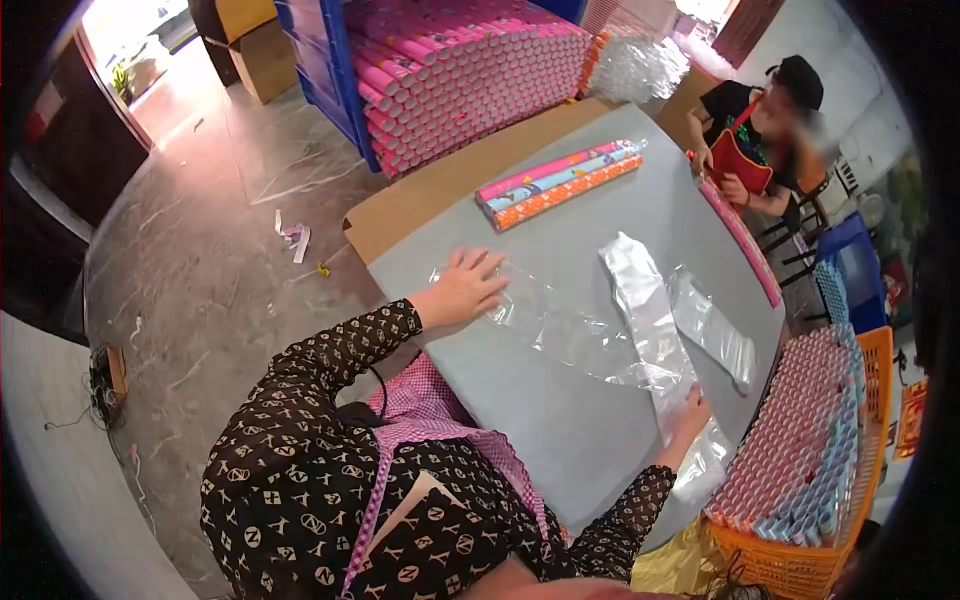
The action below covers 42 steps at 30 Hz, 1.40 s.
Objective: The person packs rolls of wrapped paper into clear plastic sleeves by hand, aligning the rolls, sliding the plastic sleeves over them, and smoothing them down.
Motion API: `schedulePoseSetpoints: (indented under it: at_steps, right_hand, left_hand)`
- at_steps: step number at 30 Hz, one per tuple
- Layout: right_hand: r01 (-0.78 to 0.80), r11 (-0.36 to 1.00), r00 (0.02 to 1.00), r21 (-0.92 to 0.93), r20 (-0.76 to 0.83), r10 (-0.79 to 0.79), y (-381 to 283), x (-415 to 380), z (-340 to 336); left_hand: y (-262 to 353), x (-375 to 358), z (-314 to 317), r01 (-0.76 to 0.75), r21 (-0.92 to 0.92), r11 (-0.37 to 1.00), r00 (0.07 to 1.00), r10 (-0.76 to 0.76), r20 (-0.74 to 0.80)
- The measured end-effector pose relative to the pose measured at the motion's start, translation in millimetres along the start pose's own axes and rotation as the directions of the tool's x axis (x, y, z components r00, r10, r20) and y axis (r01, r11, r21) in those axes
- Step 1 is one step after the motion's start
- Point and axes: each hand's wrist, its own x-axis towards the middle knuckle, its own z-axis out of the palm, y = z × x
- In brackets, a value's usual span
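Observation:
My left hand (462, 290) lies flat with its fingers spread on one end of a clear plastic sleeve (560, 330), near the table's left edge. The sleeve stretches across the table towards a long stack of plastic sleeves (645, 310). At the lower part of that stack, my right hand (688, 420) has its fingers together on the plastic. Exactly how many layers it grips is hidden. A shorter stack of plastic sleeves (715, 330) lies just to the right. Farther back, a clear-wrapped bundle of pink, blue and orange paper rolls (560, 185) rests on the table.
The grey table (520, 420) has cardboard (410, 205) along its far left edge. Many pink rolls (470, 90) are stacked behind, beside a blue crate (325, 80). An orange basket (790, 560) of rolls stands at right. A co-worker (750, 140) handles a pink roll (740, 235).

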Motion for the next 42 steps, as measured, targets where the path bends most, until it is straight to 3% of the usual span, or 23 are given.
schedulePoseSetpoints:
  at_steps: [3, 7, 9, 11, 13, 15, 16, 18, 20, 22, 24, 27, 29, 32, 35, 37, 42]
  right_hand:
    - [0.052, 0.994, 0.996, -0.1, 0.072, -0.045, 13.1, 15.0, 0.2]
    - [0.107, 0.978, 0.994, -0.177, 0.021, -0.105, 9.2, 33.9, -4.9]
    - [0.241, 0.964, 0.965, -0.113, -0.074, -0.25, -42.1, 31.4, -18.4]
    - [0.261, 0.948, 0.962, -0.18, -0.029, -0.27, -126.6, 19.7, -24.4]
    - [0.502, 0.862, 0.86, -0.07, -0.068, -0.506, -178.9, 28.6, -3.3]
    - [0.65, 0.759, 0.759, 0.017, 0.014, -0.651, -230.3, 44.2, 27.6]
    - [0.792, 0.607, 0.61, -0.07, 0.037, -0.792, -277.6, 30.1, 33.7]
    - [0.858, 0.509, 0.513, -0.066, 0.118, -0.85, -360.6, 2.4, 55.7]
    - [0.951, 0.303, 0.298, 0.058, 0.087, -0.951, -423.1, -8.5, 88.4]
    - [0.971, 0.221, 0.221, 0.086, 0.013, -0.975, -479.9, -24.3, 124.2]
    - [0.986, 0.035, 0.057, 0.164, -0.133, -0.989, -532.0, -31.2, 162.5]
    - [0.985, 0.029, 0.054, 0.169, -0.148, -0.988, -593.1, -54.5, 217.4]
    - [0.984, 0.03, 0.056, 0.178, -0.14, -0.989, -618.8, -70.6, 247.4]
    - [0.994, -0.042, -0.016, 0.1, -0.251, -0.968, -638.8, -91.7, 277.6]
    - [0.997, 0.016, 0.027, 0.069, -0.156, -0.987, -646.4, -98.3, 292.1]
    - [0.997, 0.012, 0.013, 0.072, -0.007, -1.0, -646.7, -95.8, 292.2]
    - [0.997, -0.011, -0.013, 0.078, 0.028, -1.0, -651.2, -86.9, 295.7]
  left_hand:
    - [-11.1, -7.1, 14.8, 0.033, -0.018, 0.999, 0.999, -0.033, -0.037]
    - [-16.0, -4.5, 17.2, 0.061, -0.042, 0.997, 0.998, -0.061, -0.01]
    - [-17.0, -2.0, 17.8, 0.063, -0.057, 0.996, 0.997, -0.065, -0.042]
    - [-15.7, -0.5, 15.3, 0.073, -0.076, 0.994, 0.995, -0.078, -0.065]
    - [-15.3, 1.7, 12.2, 0.075, -0.092, 0.993, 0.993, -0.083, -0.084]
    - [-14.6, 2.2, 8.9, 0.065, -0.173, 0.983, 0.99, -0.085, -0.111]
    - [-14.6, 1.4, 9.7, 0.061, -0.178, 0.982, 0.991, -0.081, -0.108]
    - [-15.0, -1.5, 11.0, 0.066, -0.193, 0.979, 0.98, -0.1, -0.172]
    - [-13.5, -2.2, 7.6, 0.07, -0.186, 0.98, 0.978, -0.105, -0.183]
    - [-12.9, -1.8, 0.9, 0.062, -0.188, 0.98, 0.977, -0.099, -0.19]
    - [-15.3, -3.0, 7.2, 0.033, -0.161, 0.986, 0.977, -0.065, -0.202]
    - [-15.2, -1.0, 11.0, 0.016, -0.085, 0.996, 0.983, -0.031, -0.184]
    - [-16.1, -2.5, 22.5, 0.027, -0.17, 0.985, 0.965, -0.07, -0.253]
    - [-16.7, -3.4, 19.7, 0.031, -0.203, 0.979, 0.967, -0.081, -0.243]
    - [-16.1, -2.8, 17.5, 0.053, -0.249, 0.967, 0.974, -0.105, -0.201]
    - [-15.8, -2.1, 17.3, 0.066, -0.284, 0.956, 0.971, -0.127, -0.203]
    - [-15.7, -1.8, 18.5, 0.065, -0.275, 0.959, 0.972, -0.123, -0.202]
